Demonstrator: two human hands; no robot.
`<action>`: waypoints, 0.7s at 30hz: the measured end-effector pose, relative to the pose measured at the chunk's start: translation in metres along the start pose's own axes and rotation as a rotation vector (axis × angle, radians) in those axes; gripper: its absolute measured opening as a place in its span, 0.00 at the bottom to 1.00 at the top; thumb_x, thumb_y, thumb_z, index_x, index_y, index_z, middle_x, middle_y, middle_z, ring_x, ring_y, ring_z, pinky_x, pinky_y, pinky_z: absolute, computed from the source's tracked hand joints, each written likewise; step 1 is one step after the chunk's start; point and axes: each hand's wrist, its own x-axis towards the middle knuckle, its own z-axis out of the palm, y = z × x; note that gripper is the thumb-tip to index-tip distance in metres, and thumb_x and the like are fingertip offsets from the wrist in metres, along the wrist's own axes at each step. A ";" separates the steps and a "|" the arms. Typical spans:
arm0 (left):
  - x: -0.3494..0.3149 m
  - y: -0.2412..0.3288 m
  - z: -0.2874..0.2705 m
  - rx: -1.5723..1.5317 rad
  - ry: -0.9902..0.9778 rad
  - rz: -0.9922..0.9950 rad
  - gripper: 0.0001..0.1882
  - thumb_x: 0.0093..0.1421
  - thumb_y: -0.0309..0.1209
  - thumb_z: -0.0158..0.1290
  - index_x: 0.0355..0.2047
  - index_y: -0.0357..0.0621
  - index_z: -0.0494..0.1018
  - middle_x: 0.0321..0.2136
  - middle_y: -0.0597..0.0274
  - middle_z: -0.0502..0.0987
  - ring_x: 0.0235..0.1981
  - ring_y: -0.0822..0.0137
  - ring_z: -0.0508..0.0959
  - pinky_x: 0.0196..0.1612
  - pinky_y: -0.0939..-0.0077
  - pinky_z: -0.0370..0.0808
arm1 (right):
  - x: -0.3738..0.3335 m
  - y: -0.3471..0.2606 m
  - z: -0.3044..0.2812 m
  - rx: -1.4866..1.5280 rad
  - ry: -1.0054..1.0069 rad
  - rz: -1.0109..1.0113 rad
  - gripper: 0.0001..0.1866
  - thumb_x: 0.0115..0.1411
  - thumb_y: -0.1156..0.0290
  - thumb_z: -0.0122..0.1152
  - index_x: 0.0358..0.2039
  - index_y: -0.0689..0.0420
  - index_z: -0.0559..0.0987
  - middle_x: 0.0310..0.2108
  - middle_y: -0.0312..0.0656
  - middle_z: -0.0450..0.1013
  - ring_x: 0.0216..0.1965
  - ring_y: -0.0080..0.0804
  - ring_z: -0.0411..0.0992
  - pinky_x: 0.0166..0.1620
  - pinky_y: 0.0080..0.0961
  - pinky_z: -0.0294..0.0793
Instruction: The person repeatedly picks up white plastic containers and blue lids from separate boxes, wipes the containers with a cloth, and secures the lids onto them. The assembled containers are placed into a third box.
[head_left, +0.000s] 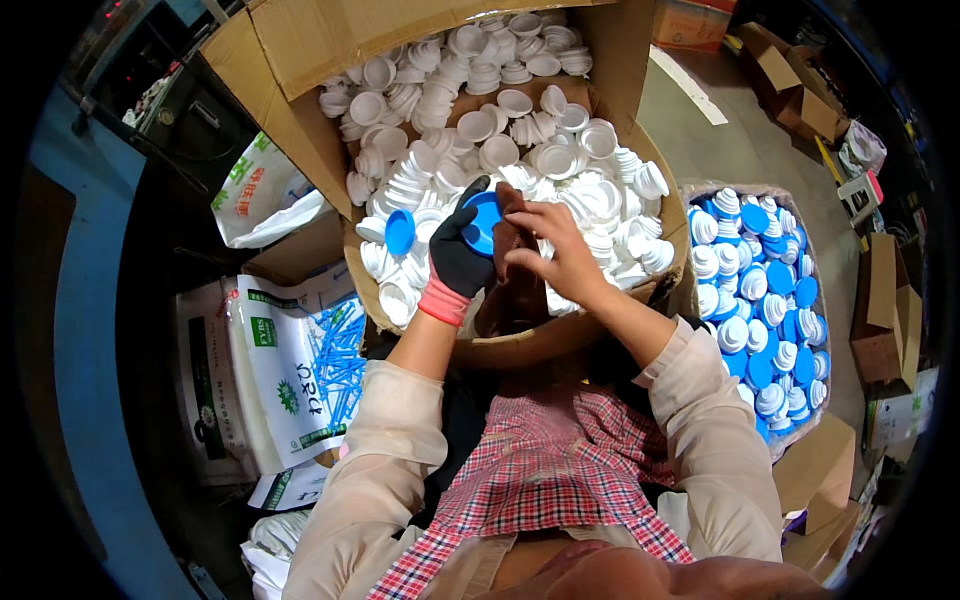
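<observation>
A large cardboard box (330,150) spreads ahead, heaped with white caps (590,205); its near rim runs beneath the forearms, and its side walls stand well apart from both hands, leaving room to either side. Just beyond its right edge sits a smaller container (819,330) of blue-and-white pieces. The bare right hand (553,243) is half curled, fingers and thumb on a limp brown cloth (515,262). The black-gloved left hand (462,250), partly closed, grips a blue disc (482,222), round, smooth and bright, beside the cloth above the heap.
</observation>
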 end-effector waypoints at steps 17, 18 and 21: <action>-0.022 -0.020 0.010 0.196 0.281 -0.134 0.26 0.69 0.51 0.36 0.46 0.40 0.70 0.28 0.69 0.72 0.28 0.77 0.72 0.29 0.85 0.70 | 0.007 -0.003 0.030 -0.097 0.037 -0.304 0.20 0.45 0.79 0.62 0.42 0.60 0.77 0.35 0.43 0.70 0.37 0.41 0.70 0.39 0.32 0.73; -0.024 -0.019 0.007 0.403 0.235 -0.080 0.25 0.70 0.50 0.36 0.45 0.40 0.70 0.29 0.70 0.72 0.28 0.78 0.72 0.29 0.85 0.69 | 0.006 -0.001 0.027 -0.142 0.043 -0.239 0.17 0.47 0.79 0.62 0.40 0.60 0.77 0.33 0.44 0.70 0.35 0.43 0.70 0.38 0.33 0.72; -0.030 -0.013 -0.005 0.868 0.189 0.097 0.18 0.70 0.41 0.37 0.44 0.41 0.70 0.33 0.67 0.73 0.35 0.76 0.72 0.37 0.81 0.70 | -0.003 0.010 0.033 -0.069 0.038 0.005 0.15 0.49 0.78 0.62 0.40 0.59 0.78 0.32 0.46 0.69 0.35 0.45 0.70 0.37 0.34 0.71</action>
